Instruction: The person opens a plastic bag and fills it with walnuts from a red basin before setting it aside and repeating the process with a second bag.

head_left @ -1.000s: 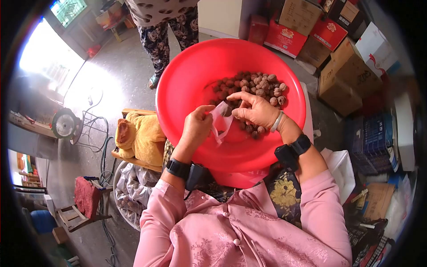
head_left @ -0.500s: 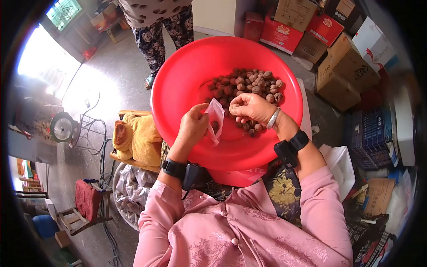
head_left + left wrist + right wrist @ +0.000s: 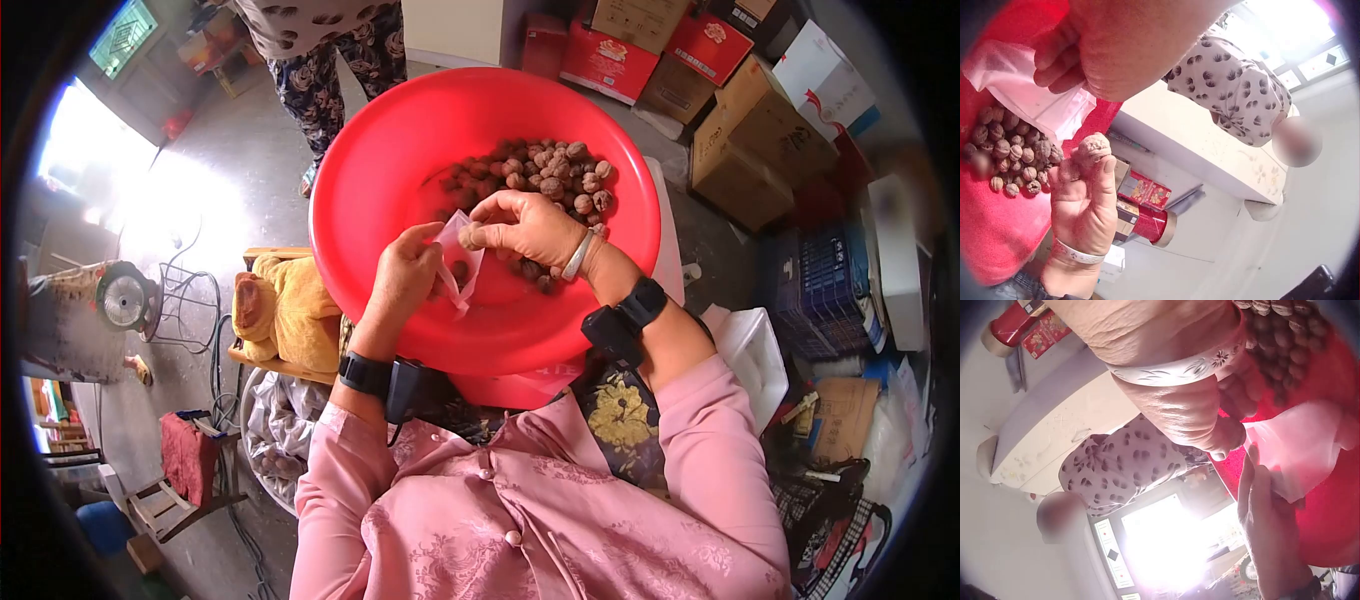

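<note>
My left hand [image 3: 408, 268] pinches the edge of a small thin whitish plastic bag [image 3: 464, 292] over the basin, its mouth spread. A walnut [image 3: 460, 270] shows inside the bag in the head view. Close at the bag's mouth, my right hand [image 3: 540, 235] pinches another walnut [image 3: 1094, 147] between thumb and fingers; the left wrist view shows its wrinkled shell plainly. Beneath both hands is the large red plastic basin [image 3: 370, 160]. A heap of brown walnuts [image 3: 560, 180] lies along its far right side, partly behind my right hand.
Left of the basin, a yellow cloth [image 3: 298, 305] covers a wooden chair, with a tub of bagged things [image 3: 280, 430] nearer me. Cardboard boxes [image 3: 745, 140] are stacked at right. Someone in patterned trousers [image 3: 305, 95] stands beyond the basin. A fan [image 3: 125, 297] stands at left.
My right hand drew back from the bag, then came in to its mouth with a walnut. My left hand keeps its pinch on the bag. A leg and foot appear beside the fan.
</note>
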{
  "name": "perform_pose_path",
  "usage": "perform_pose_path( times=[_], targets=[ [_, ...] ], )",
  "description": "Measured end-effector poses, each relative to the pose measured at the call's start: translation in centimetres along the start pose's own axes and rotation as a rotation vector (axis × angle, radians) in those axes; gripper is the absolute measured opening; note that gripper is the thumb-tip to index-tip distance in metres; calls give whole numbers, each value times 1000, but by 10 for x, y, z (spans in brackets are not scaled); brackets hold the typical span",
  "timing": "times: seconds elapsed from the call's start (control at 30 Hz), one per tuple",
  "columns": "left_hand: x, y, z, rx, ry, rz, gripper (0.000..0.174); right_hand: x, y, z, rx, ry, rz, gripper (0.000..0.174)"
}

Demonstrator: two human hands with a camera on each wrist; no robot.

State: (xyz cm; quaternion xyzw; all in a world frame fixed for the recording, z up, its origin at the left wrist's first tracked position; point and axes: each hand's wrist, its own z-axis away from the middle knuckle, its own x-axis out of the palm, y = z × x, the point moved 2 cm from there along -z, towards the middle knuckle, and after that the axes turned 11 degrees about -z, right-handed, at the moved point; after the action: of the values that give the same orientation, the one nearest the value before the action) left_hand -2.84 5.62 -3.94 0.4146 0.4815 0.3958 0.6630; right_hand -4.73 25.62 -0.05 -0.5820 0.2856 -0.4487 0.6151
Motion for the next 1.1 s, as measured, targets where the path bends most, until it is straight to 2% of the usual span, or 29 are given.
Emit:
perform_pose_path(
  times=[0.1,0.17,0.23,0.27,0.3,0.37,0.4,0.43,0.5,0.53,0.67,0.77,0.87,0.97,1.03,1.1],
  targets=[
    [0,-1,0,3,1,-16,33,-12,1,-4,117,49,80,24],
    [0,0,0,-2,2,-12,33,-26,10,-6,117,101,172,19],
    [0,1,1,11,16,-42,33,-48,32,-14,22,135,538,20],
    [0,2,1,13,14,-41,33,-54,38,-11,44,149,662,17],
    [-1,2,1,17,20,-56,33,-55,41,-11,26,125,839,17],
    [-2,1,1,21,26,-70,33,-57,52,-6,163,52,999,17],
    [-2,1,0,34,31,-87,33,-57,56,-5,302,43,1039,18],
    [-2,0,0,46,37,-103,33,-60,64,-7,303,43,1040,18],
    [-1,-2,0,46,35,-97,33,-63,79,-9,325,-84,1236,23],
    [-1,-2,0,47,33,-92,33,-66,84,-13,485,-150,1224,28],
    [-2,0,2,1,3,-78,33,-72,101,-13,448,-259,1300,34],
    [-2,1,3,-8,-4,-80,33,-66,104,-7,536,-332,1285,42],
    [-2,1,2,13,-6,-89,33,-64,114,-7,655,-523,1295,52],
    [-1,7,5,7,-4,-94,33,-55,107,-2,733,-572,1291,54],
    [0,9,6,-2,12,-67,34,-51,100,3,733,-516,1274,52],
    [0,6,5,13,6,-87,34,-50,106,1,835,-662,1282,47]
  ],
)
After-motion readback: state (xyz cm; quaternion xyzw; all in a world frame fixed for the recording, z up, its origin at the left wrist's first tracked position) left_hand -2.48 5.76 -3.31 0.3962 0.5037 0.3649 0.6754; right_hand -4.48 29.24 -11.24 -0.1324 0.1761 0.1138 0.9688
